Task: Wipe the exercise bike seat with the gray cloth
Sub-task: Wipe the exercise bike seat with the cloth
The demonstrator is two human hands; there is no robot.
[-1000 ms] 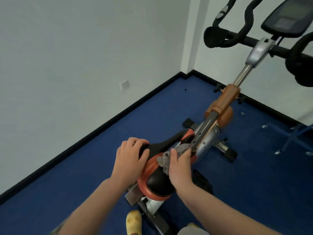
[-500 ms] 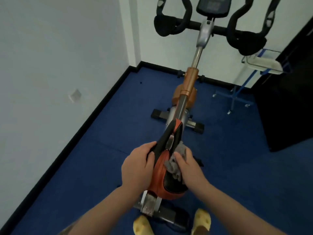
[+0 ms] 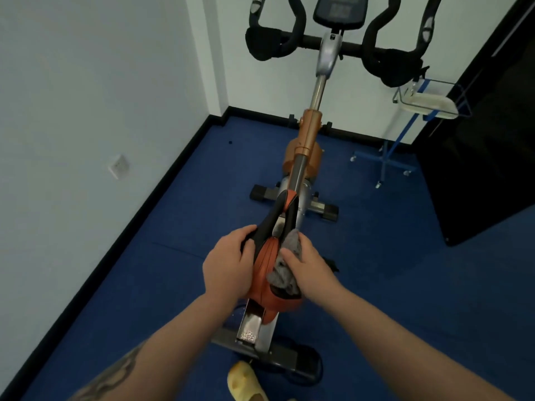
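Note:
The orange and black bike seat [image 3: 267, 256] sits just below the middle of the head view, its narrow nose pointing away from me. My left hand [image 3: 227, 266] grips the seat's left side, fingers curled over the black edge. My right hand [image 3: 308, 270] presses the crumpled gray cloth [image 3: 285, 263] against the seat's right side, thumb on top of the cloth. The back right part of the seat is hidden under the cloth and hand.
The bike's frame runs forward to the black handlebars [image 3: 333, 44] and console [image 3: 338, 10]. White walls close the left and far sides. A blue wheeled stand with a white tray [image 3: 425, 102] and a black panel [image 3: 477, 154] stand at right. A yellow slipper [image 3: 246, 383] is below.
The view has swung so the bike now lies straight ahead. My right hand with the cloth has slid from the seat's nose back along its right side. My left hand keeps its grip.

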